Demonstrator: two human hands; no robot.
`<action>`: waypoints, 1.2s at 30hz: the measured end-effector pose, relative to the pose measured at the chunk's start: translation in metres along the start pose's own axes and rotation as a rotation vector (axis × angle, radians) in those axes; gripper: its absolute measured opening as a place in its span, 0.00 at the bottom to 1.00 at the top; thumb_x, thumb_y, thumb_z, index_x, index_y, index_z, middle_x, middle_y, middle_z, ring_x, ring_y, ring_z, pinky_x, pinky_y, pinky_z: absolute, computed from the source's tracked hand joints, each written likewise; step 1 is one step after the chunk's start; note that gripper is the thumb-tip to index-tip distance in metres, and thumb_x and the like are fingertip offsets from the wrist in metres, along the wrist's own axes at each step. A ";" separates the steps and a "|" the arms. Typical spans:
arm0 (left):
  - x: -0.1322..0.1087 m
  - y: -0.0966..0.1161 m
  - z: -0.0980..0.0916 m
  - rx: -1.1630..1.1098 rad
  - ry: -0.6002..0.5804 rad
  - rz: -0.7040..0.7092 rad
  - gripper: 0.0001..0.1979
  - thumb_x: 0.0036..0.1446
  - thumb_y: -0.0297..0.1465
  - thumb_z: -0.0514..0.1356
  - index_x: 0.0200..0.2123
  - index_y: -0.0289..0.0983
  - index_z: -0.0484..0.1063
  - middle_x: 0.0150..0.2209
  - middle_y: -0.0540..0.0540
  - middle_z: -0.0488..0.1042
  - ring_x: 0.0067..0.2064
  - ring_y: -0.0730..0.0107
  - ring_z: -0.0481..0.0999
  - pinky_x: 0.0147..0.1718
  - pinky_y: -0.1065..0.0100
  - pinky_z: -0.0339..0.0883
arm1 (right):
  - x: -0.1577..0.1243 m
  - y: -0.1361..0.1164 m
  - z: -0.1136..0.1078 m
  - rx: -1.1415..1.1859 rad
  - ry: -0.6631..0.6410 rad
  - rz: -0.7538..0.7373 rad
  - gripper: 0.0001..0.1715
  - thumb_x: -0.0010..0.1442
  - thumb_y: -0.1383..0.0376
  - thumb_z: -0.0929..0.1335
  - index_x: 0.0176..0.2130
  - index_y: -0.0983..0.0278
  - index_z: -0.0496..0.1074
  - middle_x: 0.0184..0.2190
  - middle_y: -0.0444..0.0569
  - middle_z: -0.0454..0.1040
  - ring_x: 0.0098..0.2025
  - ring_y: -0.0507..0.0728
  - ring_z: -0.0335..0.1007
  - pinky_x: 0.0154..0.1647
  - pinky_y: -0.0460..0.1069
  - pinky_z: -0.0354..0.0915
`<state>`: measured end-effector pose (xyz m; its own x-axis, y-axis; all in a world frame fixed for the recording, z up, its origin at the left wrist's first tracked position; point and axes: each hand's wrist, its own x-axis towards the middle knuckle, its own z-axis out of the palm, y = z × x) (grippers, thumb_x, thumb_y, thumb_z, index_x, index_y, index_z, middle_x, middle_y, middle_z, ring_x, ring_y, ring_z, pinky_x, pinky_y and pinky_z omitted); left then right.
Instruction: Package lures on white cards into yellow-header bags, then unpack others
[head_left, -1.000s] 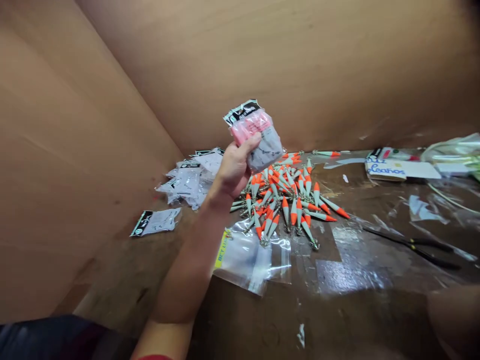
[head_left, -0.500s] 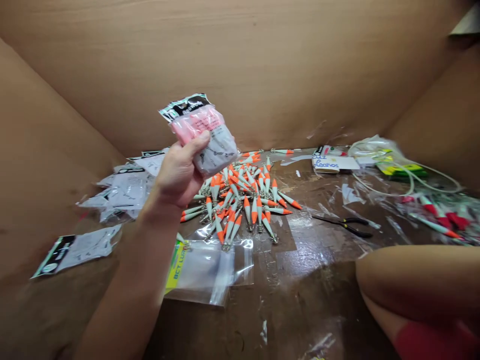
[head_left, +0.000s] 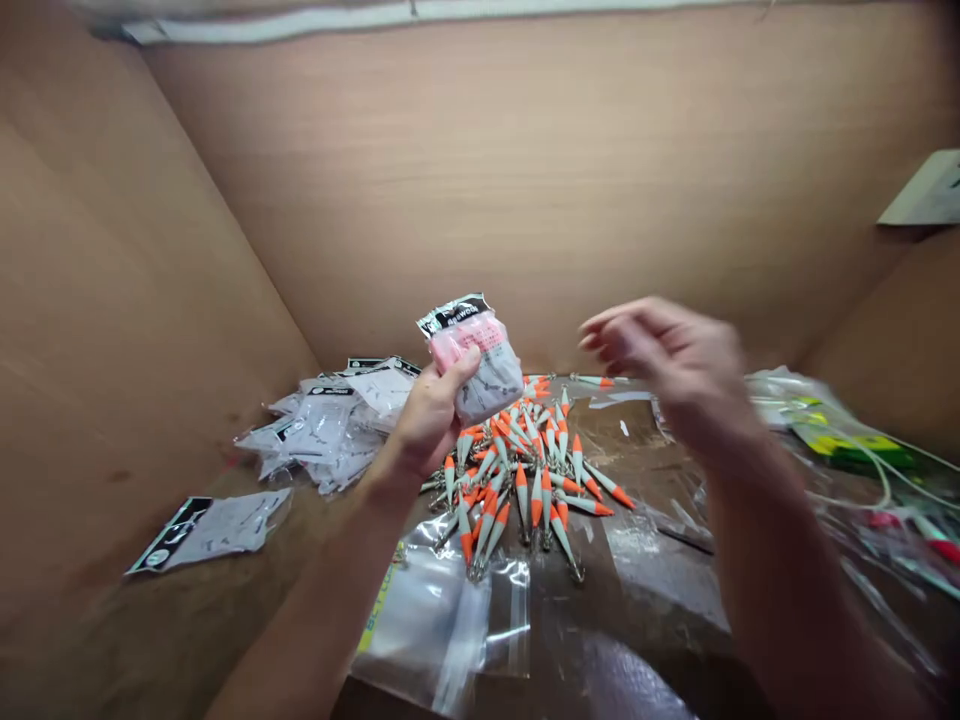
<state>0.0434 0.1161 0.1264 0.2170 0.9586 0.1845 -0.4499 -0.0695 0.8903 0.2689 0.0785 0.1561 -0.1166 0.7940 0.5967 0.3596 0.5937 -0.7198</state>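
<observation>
My left hand (head_left: 435, 410) is closed around a printed plastic packet (head_left: 484, 365) with a black header and pink and pale panels, the thumb pressed on its front. It is held above a heap of squid jigs (head_left: 525, 480) with white bodies, orange ends and metal hooks. My right hand (head_left: 667, 360) is raised to the right of the packet and apart from it. It is blurred, its fingers loosely bent, and I see nothing in it. In front of the jigs lies a clear plastic bag (head_left: 427, 610) with a yellow strip.
A pile of similar packets (head_left: 322, 420) sits at the left, and a single packet (head_left: 206, 530) lies nearer. At the right are a yellow-green package (head_left: 847, 430), pale tubing (head_left: 877, 470) and red-and-white lures (head_left: 937, 540). Wooden walls (head_left: 510, 180) enclose the brown work surface (head_left: 585, 640).
My right hand has come into view from the right. The view has tilted up, so the packet appears lower and further right. My left hand still holds it.
</observation>
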 end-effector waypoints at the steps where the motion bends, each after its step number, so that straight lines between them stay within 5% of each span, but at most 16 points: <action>1: -0.001 0.000 0.001 -0.012 -0.005 0.000 0.18 0.62 0.34 0.62 0.53 0.32 0.72 0.47 0.36 0.80 0.50 0.53 0.80 0.54 0.52 0.72 | 0.003 0.000 0.007 -0.021 -0.068 0.021 0.18 0.66 0.54 0.66 0.42 0.64 0.77 0.38 0.52 0.79 0.38 0.56 0.74 0.38 0.50 0.69; 4: -0.002 -0.002 0.003 -0.023 -0.035 0.010 0.19 0.61 0.35 0.62 0.53 0.33 0.72 0.46 0.37 0.80 0.49 0.53 0.80 0.53 0.52 0.72 | 0.006 0.009 0.033 -0.102 -0.213 0.126 0.16 0.62 0.53 0.69 0.38 0.64 0.77 0.33 0.49 0.79 0.32 0.54 0.72 0.32 0.48 0.65; 9: -0.003 -0.004 0.002 -0.029 -0.066 0.043 0.16 0.61 0.35 0.63 0.50 0.32 0.75 0.45 0.38 0.81 0.47 0.55 0.81 0.52 0.55 0.73 | 0.007 0.027 0.053 -0.098 -0.189 0.150 0.15 0.61 0.55 0.71 0.33 0.65 0.74 0.28 0.45 0.75 0.28 0.52 0.66 0.28 0.46 0.60; 12: 0.000 -0.001 -0.002 -0.123 -0.034 -0.015 0.14 0.62 0.32 0.62 0.49 0.32 0.75 0.44 0.39 0.81 0.45 0.58 0.82 0.50 0.58 0.74 | 0.005 0.021 0.050 -0.064 -0.189 -0.048 0.12 0.64 0.58 0.69 0.34 0.64 0.72 0.29 0.45 0.73 0.30 0.52 0.65 0.30 0.47 0.61; 17: 0.006 0.006 -0.014 -0.310 -0.038 -0.337 0.15 0.65 0.33 0.56 0.48 0.30 0.74 0.38 0.37 0.82 0.39 0.58 0.83 0.42 0.60 0.79 | 0.000 0.006 0.053 -0.162 -0.193 -0.511 0.05 0.66 0.64 0.67 0.36 0.62 0.72 0.36 0.49 0.72 0.42 0.57 0.66 0.44 0.53 0.66; 22: 0.008 0.008 -0.015 -0.352 0.107 -0.254 0.11 0.65 0.29 0.56 0.48 0.31 0.73 0.33 0.42 0.81 0.30 0.65 0.82 0.34 0.66 0.79 | 0.002 0.015 0.063 -0.240 -0.110 -0.557 0.21 0.61 0.61 0.73 0.53 0.57 0.71 0.57 0.52 0.68 0.56 0.61 0.63 0.56 0.60 0.65; 27: 0.012 0.007 -0.025 -0.370 0.132 -0.310 0.13 0.65 0.32 0.58 0.48 0.30 0.73 0.34 0.40 0.81 0.30 0.64 0.82 0.33 0.64 0.79 | 0.001 0.022 0.065 -0.373 -0.177 -0.684 0.09 0.63 0.66 0.71 0.39 0.52 0.79 0.60 0.42 0.68 0.56 0.60 0.63 0.57 0.59 0.64; 31: 0.021 0.001 -0.034 -0.297 0.230 -0.176 0.13 0.61 0.33 0.61 0.46 0.31 0.74 0.35 0.41 0.81 0.32 0.63 0.82 0.36 0.63 0.78 | 0.002 0.022 0.055 -0.307 -0.273 -0.599 0.06 0.60 0.62 0.73 0.40 0.52 0.80 0.63 0.43 0.66 0.58 0.62 0.63 0.58 0.62 0.63; 34: 0.023 -0.009 -0.034 -0.137 0.278 0.078 0.14 0.58 0.34 0.65 0.45 0.32 0.75 0.37 0.42 0.82 0.35 0.63 0.81 0.39 0.64 0.77 | 0.009 0.027 0.049 -0.046 -0.085 -0.329 0.16 0.63 0.55 0.70 0.50 0.54 0.76 0.59 0.49 0.70 0.58 0.62 0.66 0.58 0.61 0.64; 36: 0.020 -0.019 -0.029 0.073 0.167 0.184 0.16 0.56 0.37 0.67 0.45 0.33 0.76 0.39 0.42 0.81 0.37 0.63 0.81 0.41 0.63 0.75 | 0.016 0.034 0.050 0.148 0.035 -0.118 0.26 0.64 0.53 0.68 0.59 0.56 0.69 0.58 0.53 0.71 0.57 0.61 0.68 0.57 0.60 0.66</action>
<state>0.0309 0.1449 0.1014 -0.0120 0.9598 0.2806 -0.4032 -0.2614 0.8770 0.2332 0.1182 0.1232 -0.1170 0.7140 0.6903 0.2045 0.6975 -0.6868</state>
